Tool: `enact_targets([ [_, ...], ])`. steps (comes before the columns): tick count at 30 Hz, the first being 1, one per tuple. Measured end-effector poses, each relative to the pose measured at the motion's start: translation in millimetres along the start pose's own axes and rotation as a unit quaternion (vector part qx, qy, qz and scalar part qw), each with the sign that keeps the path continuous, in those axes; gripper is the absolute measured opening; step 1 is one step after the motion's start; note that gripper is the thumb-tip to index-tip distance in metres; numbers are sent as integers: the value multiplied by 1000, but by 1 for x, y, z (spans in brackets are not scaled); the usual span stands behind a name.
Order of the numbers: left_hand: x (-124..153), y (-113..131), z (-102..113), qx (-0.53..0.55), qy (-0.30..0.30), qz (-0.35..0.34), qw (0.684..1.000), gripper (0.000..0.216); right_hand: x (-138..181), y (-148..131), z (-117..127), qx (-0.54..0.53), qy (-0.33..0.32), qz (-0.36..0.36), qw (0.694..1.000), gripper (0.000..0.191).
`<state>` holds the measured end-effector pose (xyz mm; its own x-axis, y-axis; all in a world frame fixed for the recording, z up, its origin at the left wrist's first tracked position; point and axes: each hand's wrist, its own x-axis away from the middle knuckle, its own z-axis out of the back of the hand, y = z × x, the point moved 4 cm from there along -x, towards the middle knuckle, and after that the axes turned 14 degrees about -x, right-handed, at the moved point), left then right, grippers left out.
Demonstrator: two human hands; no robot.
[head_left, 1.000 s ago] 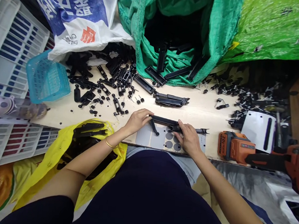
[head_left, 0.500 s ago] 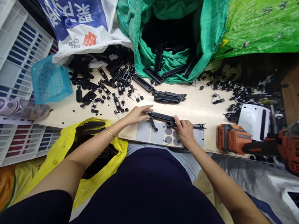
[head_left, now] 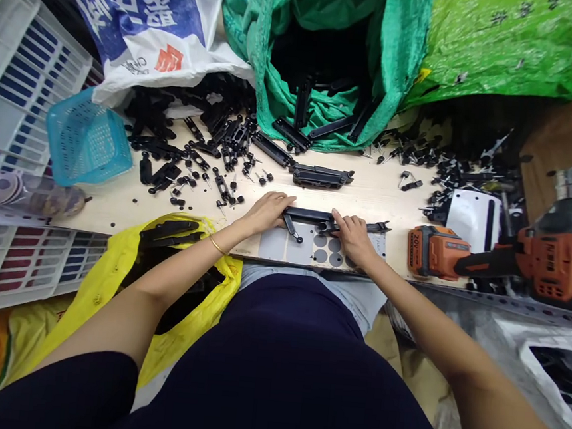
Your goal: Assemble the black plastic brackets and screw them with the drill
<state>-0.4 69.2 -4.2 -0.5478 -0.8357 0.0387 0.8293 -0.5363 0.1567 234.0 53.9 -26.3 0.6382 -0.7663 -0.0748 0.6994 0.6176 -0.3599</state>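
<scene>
A long black plastic bar with hinged arms (head_left: 310, 215) lies across the near edge of the table, between my two hands. My left hand (head_left: 267, 213) is closed on its left end, beside a short arm that angles down toward me. Fingers of my right hand (head_left: 353, 237) grip the right part, where a forked arm sticks out past them. Under the bar is a grey plate with round dark spots (head_left: 320, 254). Just beyond it sits a similar folded black assembly (head_left: 321, 175).
Black links and small pins (head_left: 227, 136) are heaped at the back left, more pins (head_left: 445, 162) at the right. A green sack (head_left: 259, 58) holds black bars. An orange cordless power tool (head_left: 437, 251) lies right, a blue basket (head_left: 89, 140) left, a yellow bag (head_left: 116, 266) near left.
My left fingers have closed down onto the bar's left end. The right hand keeps its hold. The whole view has shifted slightly.
</scene>
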Motion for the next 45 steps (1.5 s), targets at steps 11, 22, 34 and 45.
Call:
enact_targets([
  [11,-19,35,-10,-21,15,-142,990,96,-7,-2,5,-61,-47,-9,997,53],
  [22,-32,61,34,-5,-20,-102,995,84,-11,-13,64,-224,-58,-1,973,52],
  [34,-3,70,104,162,17,-206,965,55,20,-61,132,-154,-107,29,982,51],
  [45,41,103,109,608,110,95,780,57,23,-118,121,-580,-40,-158,798,51],
])
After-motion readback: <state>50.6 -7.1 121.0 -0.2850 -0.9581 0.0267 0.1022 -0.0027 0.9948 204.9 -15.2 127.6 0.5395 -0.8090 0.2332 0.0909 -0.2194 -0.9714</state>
